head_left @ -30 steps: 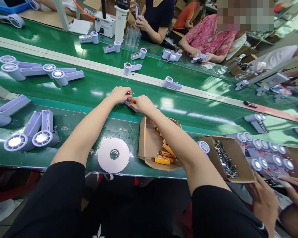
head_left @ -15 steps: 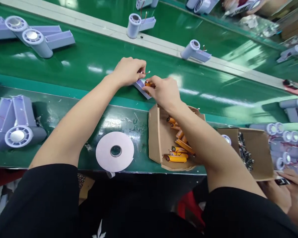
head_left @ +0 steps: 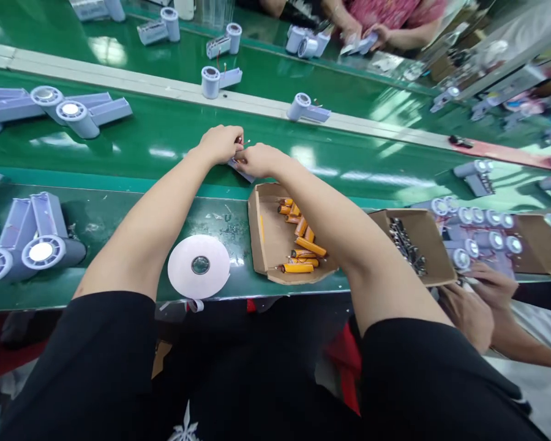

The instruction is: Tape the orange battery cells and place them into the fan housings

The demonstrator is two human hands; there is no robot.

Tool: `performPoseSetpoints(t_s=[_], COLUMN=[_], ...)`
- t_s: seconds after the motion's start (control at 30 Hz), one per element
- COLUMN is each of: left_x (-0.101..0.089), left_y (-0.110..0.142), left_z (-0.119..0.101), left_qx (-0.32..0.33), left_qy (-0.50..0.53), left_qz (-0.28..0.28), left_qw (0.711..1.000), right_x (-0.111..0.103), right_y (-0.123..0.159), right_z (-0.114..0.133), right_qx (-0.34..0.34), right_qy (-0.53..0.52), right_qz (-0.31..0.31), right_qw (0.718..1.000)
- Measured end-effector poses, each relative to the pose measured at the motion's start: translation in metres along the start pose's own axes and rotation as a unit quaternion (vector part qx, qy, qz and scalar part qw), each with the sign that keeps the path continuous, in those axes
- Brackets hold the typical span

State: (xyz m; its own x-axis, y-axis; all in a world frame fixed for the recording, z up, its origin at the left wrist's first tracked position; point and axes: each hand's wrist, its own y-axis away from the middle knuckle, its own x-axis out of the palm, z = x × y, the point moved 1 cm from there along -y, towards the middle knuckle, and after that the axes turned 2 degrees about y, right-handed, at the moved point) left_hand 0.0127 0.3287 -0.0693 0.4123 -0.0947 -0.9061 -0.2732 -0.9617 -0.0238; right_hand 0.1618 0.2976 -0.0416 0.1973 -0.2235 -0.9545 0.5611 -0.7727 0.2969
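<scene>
Lavender fan housing is lying on the conveyor belt just past the near edge, both hands pinching it: left hand gripping its wires, right hand apparently seating a battery. Next, firm pressing seems needed. Open belt is stretching beyond; battery box is crowding the near side.

Bright overhead light, white glare streaks on the green belt, wide-angle bending and blur at edges.
</scene>
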Motion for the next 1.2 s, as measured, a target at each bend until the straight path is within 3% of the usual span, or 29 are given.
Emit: performPoseSetpoints(t_s=[0.1,0.17,0.23,0.3,0.37,0.47,0.6,0.67,0.73,0.83,0.93,1.0,1.1,1.2], left_x=[-0.016,-0.024,-0.026,-0.019,-0.009,0.006,0.007,0.001,-0.004,0.003,0.021,0.034,0.048,0.057], left_y=[0.040,0.103,0.183,0.263,0.324,0.371,0.380,0.378,0.376,0.369,0.357,0.349,0.345,0.351], left_z=[-0.020,-0.030,-0.029,-0.018,0.000,0.017,0.010,0.000,-0.011,-0.026,-0.032,-0.030,-0.028,-0.033], left_qx=[0.039,0.110,0.175,0.240,0.228,0.215,0.189,0.176,0.172,0.203,0.210,0.190,0.169,0.186], left_qy=[-0.040,-0.063,-0.078,-0.081,-0.070,-0.047,-0.037,-0.026,-0.014,0.015,0.048,0.061,0.062,0.045], left_qz=[-0.023,-0.068,-0.039,0.041,0.046,0.017,0.039,0.016,-0.042,-0.126,-0.179,-0.220,-0.273,-0.281], left_qw=[0.998,0.990,0.981,0.966,0.970,0.975,0.981,0.984,0.984,0.971,0.960,0.955,0.945,0.941], right_x=[-0.014,-0.014,-0.004,0.013,0.031,0.057,0.083,0.095,0.107,0.124,0.140,0.147,0.147,0.138], right_y=[0.038,0.092,0.164,0.235,0.290,0.325,0.313,0.303,0.296,0.291,0.290,0.291,0.294,0.297], right_z=[0.001,0.002,0.006,0.017,0.034,0.064,0.097,0.111,0.127,0.151,0.167,0.168,0.156,0.149], right_qx=[-0.010,-0.018,-0.052,-0.101,-0.134,-0.101,-0.043,-0.024,-0.025,-0.088,-0.224,-0.239,-0.100,0.007], right_qy=[-0.036,-0.098,-0.183,-0.269,-0.355,-0.433,-0.489,-0.547,-0.605,-0.656,-0.669,-0.646,-0.631,-0.656], right_qz=[-0.049,-0.135,-0.191,-0.189,-0.168,-0.147,-0.144,-0.097,-0.019,0.043,0.089,0.085,0.000,-0.042], right_qw=[0.998,0.986,0.963,0.939,0.910,0.884,0.859,0.831,0.796,0.748,0.703,0.720,0.769,0.754])
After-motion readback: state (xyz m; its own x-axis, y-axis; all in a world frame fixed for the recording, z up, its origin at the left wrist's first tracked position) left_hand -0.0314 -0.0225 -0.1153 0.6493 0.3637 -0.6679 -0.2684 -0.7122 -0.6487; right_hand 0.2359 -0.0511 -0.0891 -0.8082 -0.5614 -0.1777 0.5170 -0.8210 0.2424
